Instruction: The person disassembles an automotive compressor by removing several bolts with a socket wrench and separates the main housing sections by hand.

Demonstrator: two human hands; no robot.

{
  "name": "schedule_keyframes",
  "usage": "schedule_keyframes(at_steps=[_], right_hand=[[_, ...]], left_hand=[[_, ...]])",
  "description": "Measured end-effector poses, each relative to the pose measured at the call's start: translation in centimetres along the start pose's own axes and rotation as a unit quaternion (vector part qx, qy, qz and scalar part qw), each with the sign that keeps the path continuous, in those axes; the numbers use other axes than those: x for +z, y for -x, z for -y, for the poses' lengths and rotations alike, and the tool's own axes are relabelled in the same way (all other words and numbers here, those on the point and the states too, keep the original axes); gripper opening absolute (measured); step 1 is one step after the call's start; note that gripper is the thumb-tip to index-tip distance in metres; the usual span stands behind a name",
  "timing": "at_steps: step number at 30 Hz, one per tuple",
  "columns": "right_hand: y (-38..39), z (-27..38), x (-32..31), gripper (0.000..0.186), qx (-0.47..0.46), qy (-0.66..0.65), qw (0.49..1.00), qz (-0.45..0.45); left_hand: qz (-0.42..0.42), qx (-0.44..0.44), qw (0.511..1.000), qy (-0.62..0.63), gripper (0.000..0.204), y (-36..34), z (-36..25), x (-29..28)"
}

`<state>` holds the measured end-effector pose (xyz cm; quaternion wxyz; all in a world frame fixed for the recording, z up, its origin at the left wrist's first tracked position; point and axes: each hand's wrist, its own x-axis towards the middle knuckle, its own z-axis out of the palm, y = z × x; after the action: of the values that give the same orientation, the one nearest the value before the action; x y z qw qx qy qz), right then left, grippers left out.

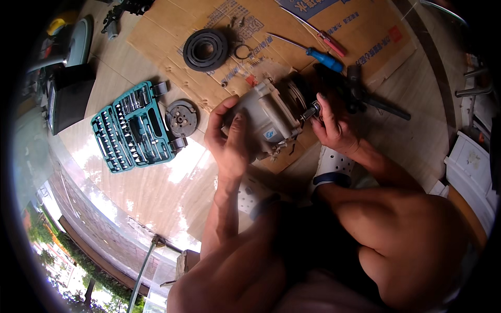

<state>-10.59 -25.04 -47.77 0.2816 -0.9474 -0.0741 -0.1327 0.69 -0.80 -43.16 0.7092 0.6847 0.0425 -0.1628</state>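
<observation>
My left hand (228,136) is closed around the rear end of a grey metal air-conditioning compressor (271,112), thumb on top. The compressor lies on its side between my feet, over the cardboard, with a small blue sticker on its body. At its right end my right hand (334,125) grips a chrome ratchet wrench (311,111), whose head sits against the compressor's edge. Most of the wrench's handle is hidden by my fingers. A black ring-shaped pulley (205,49) lies flat beyond, with a thin metal ring (243,51) beside it.
Left of the compressor lie a round clutch plate (181,119) and an open teal socket set (134,128). Blue-handled (324,59) and red-handled screwdrivers (332,43) rest on the cardboard sheet (172,31). A dark long-handled tool (386,108) lies at right, near white bins (472,167).
</observation>
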Motion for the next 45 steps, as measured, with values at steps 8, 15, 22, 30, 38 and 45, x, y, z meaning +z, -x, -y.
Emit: schedule_keyframes(at_steps=[8, 15, 22, 30, 38, 45], right_hand=[[-6.0, 4.7, -9.0, 0.070, 0.470, -0.466, 0.713, 0.231], [-3.3, 5.6, -5.7, 0.066, 0.044, -0.131, 0.983, 0.118], [-2.0, 6.2, -3.7, 0.066, 0.166, -0.207, 0.963, 0.041], [-2.3, 3.5, -5.8, 0.032, 0.337, -0.179, 0.904, 0.193], [-4.4, 3.4, -6.2, 0.026, 0.301, -0.159, 0.900, 0.272], [-6.0, 2.3, -8.5, 0.033, 0.312, -0.215, 0.863, 0.334]], left_hand=[[-0.005, 0.012, 1.000, 0.004, 0.028, 0.1, -0.1, 0.0], [0.003, 0.012, 1.000, 0.023, 0.028, 0.1, 0.4, 0.3], [0.005, 0.022, 1.000, -0.006, 0.027, 0.0, 1.0, 0.2], [0.010, 0.025, 1.000, 0.003, 0.029, -0.2, 0.9, 0.0], [-0.011, 0.032, 0.999, 0.006, 0.027, 0.0, 0.7, -0.7], [0.001, 0.024, 1.000, 0.013, 0.027, -0.2, 0.9, 0.3]])
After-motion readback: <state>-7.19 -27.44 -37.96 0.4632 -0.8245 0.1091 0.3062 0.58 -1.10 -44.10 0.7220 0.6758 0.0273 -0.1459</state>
